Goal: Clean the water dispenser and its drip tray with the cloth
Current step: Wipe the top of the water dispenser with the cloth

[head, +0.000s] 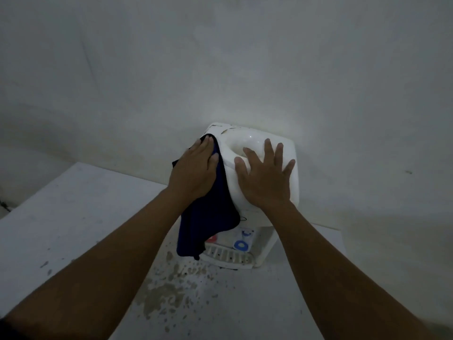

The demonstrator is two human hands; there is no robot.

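While both hands are working on the unit, conditions are reading as follows:

Dispenser (289, 153): white, sitting upright on the worktop (73, 217) against the wall (220, 57); its top recess is facing up with no bottle on it.
Cloth (208, 217): dark blue, lying over the dispenser's top left edge and hanging down its left front, its lower end reaching the level of the tray.
Left hand (193, 170): lying flat on the cloth, fingers (204, 146) straight and released, pressing the cloth against the dispenser's upper left side.
Right hand (263, 177): resting palm-down on the top front of the dispenser, fingers spread and released, grasping nothing.
Tray (229, 257): white, slotted, sitting at the dispenser's base below the red tap (212, 239) and blue tap (241, 245).
Worktop: showing brown stains (161, 293) in front of the tray.
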